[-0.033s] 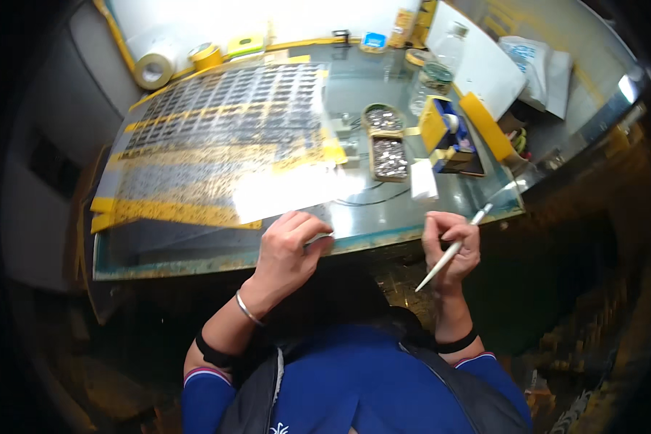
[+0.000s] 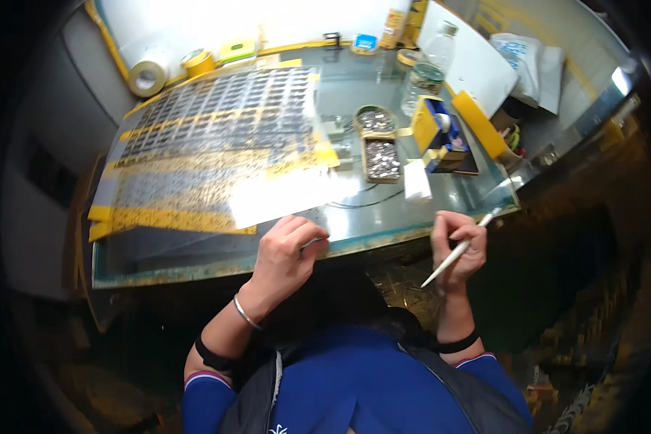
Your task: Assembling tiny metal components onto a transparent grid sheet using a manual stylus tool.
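Observation:
My right hand (image 2: 459,247) is closed round a slim white pen-shaped stick (image 2: 458,251), tapered at its lower end and slanting across the fingers. Its thumb and forefinger also meet in a pinch, but anything between them is too small to see. My left hand (image 2: 286,253) is curled at the table's front edge, near a transparent sheet (image 2: 217,130) with rows of dark marks and yellow tape strips. What its fingers hold, if anything, is hidden. Beyond the hands stand a box of small shiny pieces (image 2: 381,160) and a round tin of similar pieces (image 2: 375,120).
A glass-topped table (image 2: 173,273) spans the front. At the right are a blue-and-yellow tape dispenser (image 2: 441,134), a white folded paper (image 2: 417,181) and a lidded jar (image 2: 423,83). Tape rolls (image 2: 147,78) sit at the back left, beside a green-yellow box (image 2: 237,50).
The table and its things have shifted slightly left in view. My right hand, with the white stick, has moved a little to the right; my left hand stays nearly in place.

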A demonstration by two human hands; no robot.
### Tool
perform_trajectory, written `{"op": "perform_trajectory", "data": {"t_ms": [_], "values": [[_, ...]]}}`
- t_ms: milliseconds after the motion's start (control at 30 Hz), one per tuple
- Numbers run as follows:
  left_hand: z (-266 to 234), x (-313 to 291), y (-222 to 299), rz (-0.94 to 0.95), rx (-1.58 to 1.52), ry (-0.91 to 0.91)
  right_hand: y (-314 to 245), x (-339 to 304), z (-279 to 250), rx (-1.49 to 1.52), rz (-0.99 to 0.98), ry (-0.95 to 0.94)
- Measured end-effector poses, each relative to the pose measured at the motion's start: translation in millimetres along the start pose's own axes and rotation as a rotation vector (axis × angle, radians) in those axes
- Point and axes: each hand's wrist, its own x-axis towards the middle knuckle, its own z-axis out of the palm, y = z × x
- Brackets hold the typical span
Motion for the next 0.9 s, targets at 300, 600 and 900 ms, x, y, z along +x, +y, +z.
{"op": "perform_trajectory", "data": {"t_ms": [300,600,900], "values": [[3,18,1,-0.197,-0.173,-0.165,97,-14,-132,-0.596,0.173,0.405],[3,17,-7,-0.411,-0.288,-0.208,97,-9,-118,-0.826,0.139,0.359],[7,13,4,-0.212,-0.158,-0.166,99,-15,-119,-0.739,0.135,0.366]]}}
